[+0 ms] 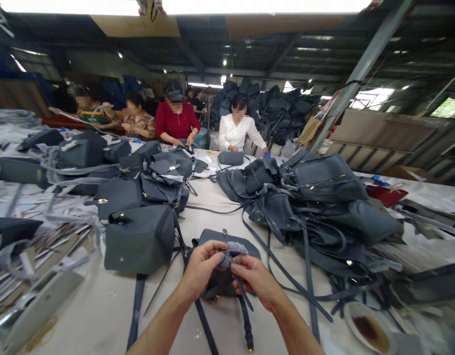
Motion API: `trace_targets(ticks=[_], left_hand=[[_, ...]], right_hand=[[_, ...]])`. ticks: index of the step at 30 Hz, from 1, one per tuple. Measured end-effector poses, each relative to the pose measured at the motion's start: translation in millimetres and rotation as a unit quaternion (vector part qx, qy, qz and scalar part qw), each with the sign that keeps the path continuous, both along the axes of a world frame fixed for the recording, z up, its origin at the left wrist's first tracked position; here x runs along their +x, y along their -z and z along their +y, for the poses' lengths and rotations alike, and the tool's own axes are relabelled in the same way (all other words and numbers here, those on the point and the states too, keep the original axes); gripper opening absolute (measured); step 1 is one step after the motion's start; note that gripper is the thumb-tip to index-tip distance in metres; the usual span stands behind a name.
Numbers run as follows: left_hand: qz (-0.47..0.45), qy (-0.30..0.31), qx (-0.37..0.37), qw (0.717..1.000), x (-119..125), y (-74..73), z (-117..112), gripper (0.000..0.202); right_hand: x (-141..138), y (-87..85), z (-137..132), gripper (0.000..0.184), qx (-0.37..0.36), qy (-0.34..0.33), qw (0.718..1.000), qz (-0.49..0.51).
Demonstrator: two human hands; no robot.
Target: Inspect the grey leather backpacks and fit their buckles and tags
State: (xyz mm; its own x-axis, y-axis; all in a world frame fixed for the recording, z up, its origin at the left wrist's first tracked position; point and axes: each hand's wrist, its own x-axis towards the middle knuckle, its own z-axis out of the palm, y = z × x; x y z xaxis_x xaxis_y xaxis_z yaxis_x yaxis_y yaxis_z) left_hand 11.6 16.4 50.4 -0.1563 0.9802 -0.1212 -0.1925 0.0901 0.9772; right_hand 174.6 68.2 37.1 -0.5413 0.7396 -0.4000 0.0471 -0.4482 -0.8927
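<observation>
Pinching a small metal ring (pixel 224 252) wrapped in grey film, the left hand (pixel 201 268) and right hand (pixel 255 281) are both closed on it, above a slate leather bag (pixel 245 249) lying flat near the bench's (pixel 83 315) near edge. Its straps (pixel 205 325) trail toward that edge. An upright bag (pixel 138 241) sits just left; a bag pile (pixel 323 197) lies right.

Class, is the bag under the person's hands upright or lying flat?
Lying flat: the dark grey leather bag sits low on the table, flap spread beyond the hands.
</observation>
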Motion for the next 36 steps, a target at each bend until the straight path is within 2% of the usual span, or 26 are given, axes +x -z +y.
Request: trace_targets(ticks=[2, 5, 10, 19, 23, 29, 36], left_hand=[[-0.042, -0.025, -0.019, 0.999, 1, 2.1, 2, 0.027], [-0.035, -0.035, -0.041, 0.998, 4, 5.4, 0, 0.027], [0.007, -0.002, -0.083, 0.997, 4, 4.6, -5, 0.020], [0.039, 0.047, -0.171, 0.983, 6, 20.5, 2, 0.018], [0.037, 0.041, -0.176, 0.983, 10, 22.0, 6, 0.019], [0.025, 0.057, -0.166, 0.984, 9, 21.2, 4, 0.021], [-0.013, 0.127, -0.130, 0.983, 1, 14.6, 8, 0.029]], right_hand=[[1, 2.5, -2, 0.026, 0.007, -0.007, 1.000, 0.012], [2, 6.1, -3, 0.035, 0.018, -0.012, 0.998, 0.052], [-7, 15.2, -3, 0.033, 0.033, 0.100, 0.994, 0.021], [-24, 23.1, -2, 0.035, 0.094, 0.154, 0.983, 0.015], [-23, 19.7, -5, 0.035, 0.104, 0.146, 0.984, 0.001], [-12, 10.3, -9, 0.031, 0.081, 0.081, 0.993, -0.028], [-10, 5.6, -6, 0.035, 0.033, 0.026, 0.999, -0.023]])
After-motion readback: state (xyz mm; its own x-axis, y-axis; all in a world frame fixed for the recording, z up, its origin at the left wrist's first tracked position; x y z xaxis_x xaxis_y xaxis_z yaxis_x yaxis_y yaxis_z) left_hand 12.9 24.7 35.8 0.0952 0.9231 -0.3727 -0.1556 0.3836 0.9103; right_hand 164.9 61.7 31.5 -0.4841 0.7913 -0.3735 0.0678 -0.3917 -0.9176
